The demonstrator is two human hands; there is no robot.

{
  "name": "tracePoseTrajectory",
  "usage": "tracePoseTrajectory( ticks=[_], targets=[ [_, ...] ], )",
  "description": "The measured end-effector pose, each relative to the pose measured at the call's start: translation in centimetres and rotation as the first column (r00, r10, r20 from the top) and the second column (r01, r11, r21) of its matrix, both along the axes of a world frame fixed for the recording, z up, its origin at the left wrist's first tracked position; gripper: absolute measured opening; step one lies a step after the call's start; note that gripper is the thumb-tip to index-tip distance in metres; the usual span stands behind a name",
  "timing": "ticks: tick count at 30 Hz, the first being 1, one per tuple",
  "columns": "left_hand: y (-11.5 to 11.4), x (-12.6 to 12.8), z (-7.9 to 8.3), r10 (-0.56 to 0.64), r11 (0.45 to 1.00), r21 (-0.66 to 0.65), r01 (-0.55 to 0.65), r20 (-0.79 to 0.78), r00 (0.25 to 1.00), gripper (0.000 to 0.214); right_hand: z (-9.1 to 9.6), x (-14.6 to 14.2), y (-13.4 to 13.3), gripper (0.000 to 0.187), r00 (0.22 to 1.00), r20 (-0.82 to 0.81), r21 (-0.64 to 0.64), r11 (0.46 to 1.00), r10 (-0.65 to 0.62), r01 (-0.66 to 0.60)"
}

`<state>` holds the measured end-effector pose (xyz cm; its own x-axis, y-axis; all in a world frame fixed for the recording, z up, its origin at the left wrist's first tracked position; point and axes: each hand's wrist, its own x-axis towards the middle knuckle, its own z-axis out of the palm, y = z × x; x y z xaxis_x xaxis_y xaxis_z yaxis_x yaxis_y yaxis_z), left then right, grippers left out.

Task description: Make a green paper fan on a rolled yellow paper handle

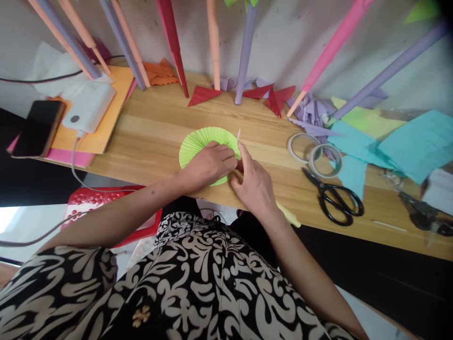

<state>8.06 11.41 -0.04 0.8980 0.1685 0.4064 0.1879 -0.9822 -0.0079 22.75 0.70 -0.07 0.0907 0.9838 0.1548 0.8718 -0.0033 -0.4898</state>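
A lime-green pleated paper fan disc (198, 141) lies flat near the front edge of the wooden table (159, 127). My left hand (208, 163) presses down on the disc with its fingers curled over the middle. My right hand (253, 184) pinches the disc's right edge, where a thin yellow paper stick (288, 216) runs out from under the hand toward the table's edge. A small white strip (239, 134) stands up just above the fingertips.
Two tape rolls (314, 153) and black scissors (334, 196) lie to the right, beside teal paper sheets (414, 146). Rolled paper sticks (244, 52) lean on the wall behind red and purple folded pieces. A phone (37, 127) and a white power bank (88, 106) sit at the left.
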Motion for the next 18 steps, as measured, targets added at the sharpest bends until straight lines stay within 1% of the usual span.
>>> tracePoseTrajectory(
  ticks=[5, 7, 9, 11, 13, 16, 18],
  targets=[
    [-0.3, 0.2, 0.2, 0.037, 0.998, -0.051, -0.036, 0.013, 0.999, 0.027, 0.0, -0.5, 0.1, 0.078, 0.999, 0.027, 0.004, 1.000, -0.021, 0.021],
    [-0.3, 0.2, 0.4, 0.045, 0.994, -0.102, -0.045, -0.003, 0.999, 0.026, 0.1, -0.6, 0.1, 0.077, 0.998, 0.049, -0.006, 0.999, -0.031, 0.031],
    [0.1, 0.0, 0.8, 0.030, 0.983, -0.182, -0.031, -0.009, 1.000, 0.023, 0.2, -0.7, 0.1, 0.076, 0.997, 0.069, -0.019, 0.999, -0.036, 0.038],
    [0.8, -0.5, 1.5, 0.027, 0.966, -0.259, -0.023, 0.010, 1.000, 0.018, 0.2, -0.7, 0.1, 0.076, 0.997, 0.072, -0.026, 0.999, -0.031, 0.033],
    [1.9, -1.4, 2.3, 0.067, 0.954, -0.294, -0.054, 0.035, 0.997, 0.015, 0.2, -0.6, 0.2, 0.076, 0.998, 0.055, -0.024, 0.999, -0.025, 0.026],
    [3.6, -2.9, 3.4, 0.118, 0.952, -0.286, -0.111, 0.009, 0.993, 0.016, 0.2, -0.5, 0.2, 0.076, 0.999, 0.021, -0.019, 0.999, -0.030, 0.030],
    [4.3, -3.6, 3.7, 0.108, 0.956, -0.270, -0.114, -0.038, 0.993, 0.017, 0.1, -0.5, 0.2, 0.077, 0.999, 0.010, -0.015, 0.999, -0.038, 0.039]
  ],
)
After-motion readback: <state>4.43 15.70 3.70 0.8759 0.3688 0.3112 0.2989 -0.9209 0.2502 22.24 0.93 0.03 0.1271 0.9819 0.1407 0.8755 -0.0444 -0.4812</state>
